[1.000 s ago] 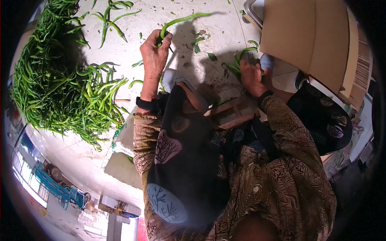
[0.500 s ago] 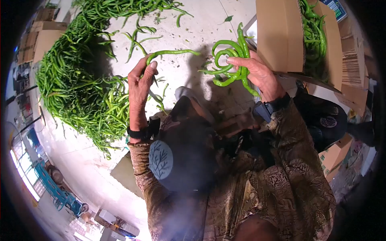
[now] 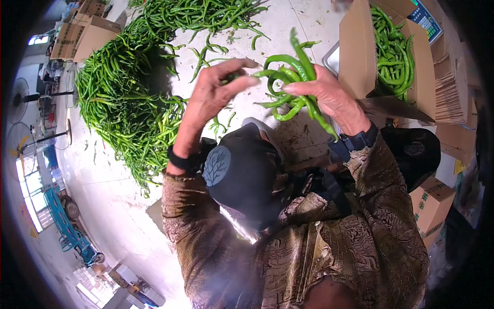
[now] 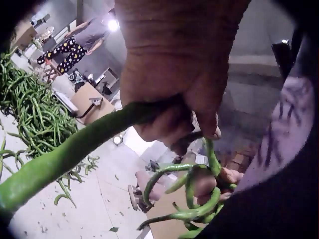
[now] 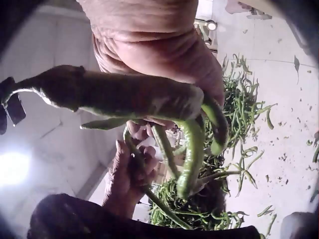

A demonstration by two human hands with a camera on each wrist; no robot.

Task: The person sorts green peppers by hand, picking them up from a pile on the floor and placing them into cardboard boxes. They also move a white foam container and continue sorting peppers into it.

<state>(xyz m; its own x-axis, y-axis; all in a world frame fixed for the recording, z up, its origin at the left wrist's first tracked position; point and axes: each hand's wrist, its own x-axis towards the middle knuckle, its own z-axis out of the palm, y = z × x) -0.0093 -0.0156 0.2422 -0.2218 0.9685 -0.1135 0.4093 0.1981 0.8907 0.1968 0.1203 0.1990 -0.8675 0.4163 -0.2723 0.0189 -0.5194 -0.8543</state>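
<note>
In the head view, the right hand (image 3: 337, 100) grips a bunch of curled green peppers (image 3: 311, 87), its thumb across them. Facing it, the left hand (image 3: 208, 98) has thumb and fingers bent toward the bunch. The left wrist view shows a long green pepper (image 4: 65, 157) held in the left hand (image 4: 174, 64), with the bunch (image 4: 204, 211) beyond it. Peppers (image 5: 189, 159) stick out from under the right hand (image 5: 159, 55) in the right wrist view, and the left hand (image 5: 119, 181) pinches a pepper there.
A large heap of green peppers (image 3: 118, 98) covers the floor at left and top. An open cardboard box (image 3: 355, 56) with peppers inside stands at upper right, beside a scale (image 3: 424, 23). Another box (image 3: 432, 206) is at lower right; fans stand at far left.
The right hand has come up from the floor with the bunch. The left hand has moved toward the bunch, and its pepper no longer sticks out plainly in the head view. The head view has shifted.
</note>
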